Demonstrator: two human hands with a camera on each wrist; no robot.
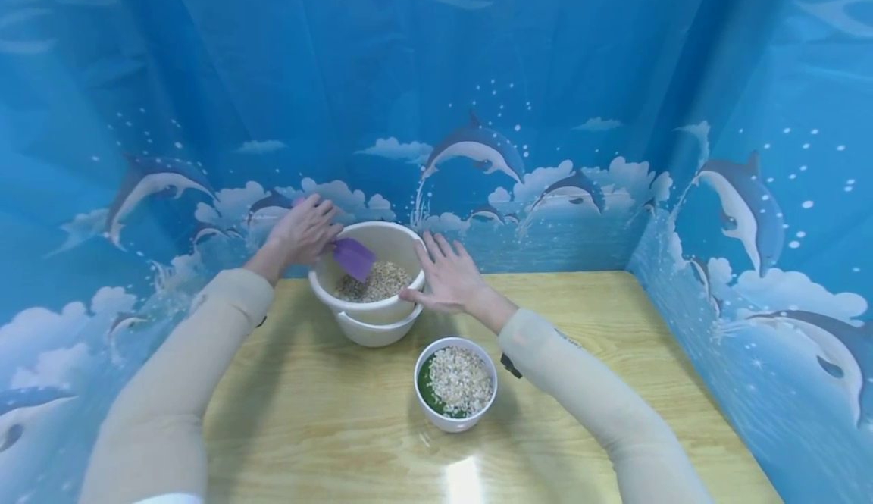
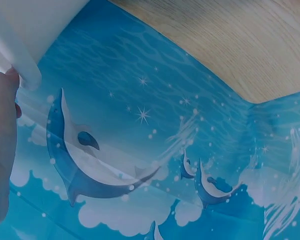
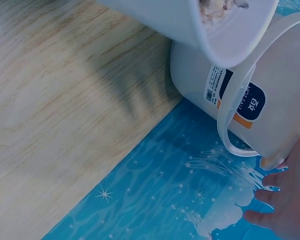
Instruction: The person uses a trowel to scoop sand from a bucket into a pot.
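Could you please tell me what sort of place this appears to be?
It looks like a small screened-off indoor work area: a dolphin-print curtain hangs along the back and sides of a wooden-looking table, with a bucket and a bowl.

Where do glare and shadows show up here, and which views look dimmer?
Head view: brightest, with white glare on the wooden table in front of the white bowl, soft shadow beside the left sleeve; left wrist view: dimmer, no strong glare on the dolphin backdrop; right wrist view: dim, blurry streaked shadow on the table.
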